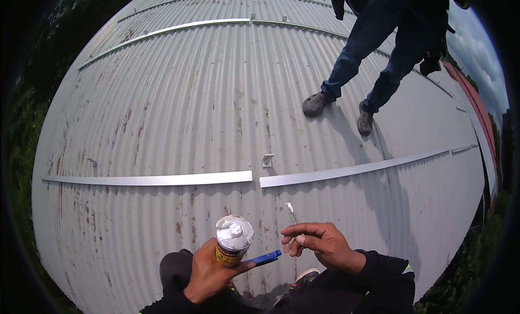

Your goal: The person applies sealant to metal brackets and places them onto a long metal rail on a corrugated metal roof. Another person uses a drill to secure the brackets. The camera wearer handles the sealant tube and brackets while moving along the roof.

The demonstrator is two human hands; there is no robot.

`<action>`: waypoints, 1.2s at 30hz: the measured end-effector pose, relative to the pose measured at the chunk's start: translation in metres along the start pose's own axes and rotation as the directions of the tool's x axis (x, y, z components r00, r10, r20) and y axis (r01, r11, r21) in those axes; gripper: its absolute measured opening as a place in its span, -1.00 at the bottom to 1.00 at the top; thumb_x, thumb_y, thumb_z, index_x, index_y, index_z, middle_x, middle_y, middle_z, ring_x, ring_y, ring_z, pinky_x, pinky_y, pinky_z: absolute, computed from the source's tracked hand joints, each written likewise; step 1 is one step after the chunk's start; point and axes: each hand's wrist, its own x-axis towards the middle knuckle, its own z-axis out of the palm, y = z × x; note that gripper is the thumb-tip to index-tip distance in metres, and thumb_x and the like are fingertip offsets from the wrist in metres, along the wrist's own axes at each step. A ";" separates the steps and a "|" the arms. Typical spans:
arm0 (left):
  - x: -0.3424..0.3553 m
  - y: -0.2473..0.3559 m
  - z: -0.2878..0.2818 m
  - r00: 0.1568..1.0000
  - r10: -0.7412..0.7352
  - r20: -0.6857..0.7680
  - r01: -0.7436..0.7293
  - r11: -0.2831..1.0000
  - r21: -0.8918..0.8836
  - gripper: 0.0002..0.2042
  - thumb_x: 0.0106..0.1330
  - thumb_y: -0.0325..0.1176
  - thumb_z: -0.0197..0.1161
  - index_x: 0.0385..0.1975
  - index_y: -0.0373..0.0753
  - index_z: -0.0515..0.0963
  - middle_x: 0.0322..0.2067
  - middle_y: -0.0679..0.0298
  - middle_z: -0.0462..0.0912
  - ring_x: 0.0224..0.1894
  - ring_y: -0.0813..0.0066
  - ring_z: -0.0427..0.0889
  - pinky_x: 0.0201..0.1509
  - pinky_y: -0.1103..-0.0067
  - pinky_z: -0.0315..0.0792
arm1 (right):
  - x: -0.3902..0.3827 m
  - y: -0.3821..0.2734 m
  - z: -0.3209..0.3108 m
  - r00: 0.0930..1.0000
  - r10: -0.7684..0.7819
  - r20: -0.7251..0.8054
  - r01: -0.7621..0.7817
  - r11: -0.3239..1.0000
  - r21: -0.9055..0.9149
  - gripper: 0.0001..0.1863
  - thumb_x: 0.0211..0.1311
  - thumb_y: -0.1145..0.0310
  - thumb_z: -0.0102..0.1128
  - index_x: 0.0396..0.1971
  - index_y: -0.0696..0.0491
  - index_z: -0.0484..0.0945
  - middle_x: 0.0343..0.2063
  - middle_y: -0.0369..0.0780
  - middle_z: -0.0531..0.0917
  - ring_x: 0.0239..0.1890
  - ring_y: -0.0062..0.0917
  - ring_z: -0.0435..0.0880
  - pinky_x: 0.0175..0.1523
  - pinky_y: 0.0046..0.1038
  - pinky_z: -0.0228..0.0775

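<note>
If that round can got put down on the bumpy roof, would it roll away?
Probably, if laid on its side: the can in the left hand is round, and the corrugated roof seems to slope. Upright, it might tip on the ridges. Its foil-covered top looks soft and easy to dent.

Sealant tube (pixel 234 240) left of stick (pixel 293 214), rails (pixel 162 179) beyond

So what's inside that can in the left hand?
You can't see inside. The can in the left hand has a crinkled silvery foil top covering it. A blue tool sticks out beside it.
</note>
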 end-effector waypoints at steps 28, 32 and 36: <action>0.115 0.021 0.066 0.780 0.192 0.596 -0.174 0.981 -0.087 -0.34 0.32 0.13 0.41 0.15 -0.37 0.56 -0.12 0.15 0.72 -0.11 0.41 0.71 -0.03 0.47 0.58 | 0.031 0.007 -0.037 0.804 -0.440 -0.400 0.483 0.876 0.007 -0.60 0.17 0.29 0.58 -0.08 0.18 0.69 -0.26 -0.20 0.73 -0.20 -0.55 0.74 0.01 -0.40 0.63; 0.135 0.001 0.048 0.703 0.164 0.692 -0.048 0.982 -0.185 -0.43 0.58 0.10 0.05 0.23 -0.33 0.53 0.04 0.12 0.69 0.11 0.38 0.64 0.20 0.42 0.49 | 0.029 0.007 -0.057 0.801 -0.321 -0.505 0.428 0.897 0.109 -0.58 0.18 0.17 0.56 -0.07 0.10 0.70 -0.21 -0.26 0.76 -0.23 -0.57 0.74 -0.11 -0.44 0.59; 0.154 -0.017 0.033 0.692 0.103 0.714 0.057 0.979 -0.197 -0.35 0.62 0.18 -0.14 0.21 -0.36 0.54 0.08 0.12 0.67 0.13 0.32 0.64 0.28 0.35 0.44 | 0.019 -0.003 -0.072 0.741 -0.301 -0.600 0.533 0.808 0.252 -0.59 0.22 0.15 0.52 -0.05 0.07 0.68 -0.20 -0.25 0.74 -0.16 -0.54 0.72 -0.02 -0.36 0.57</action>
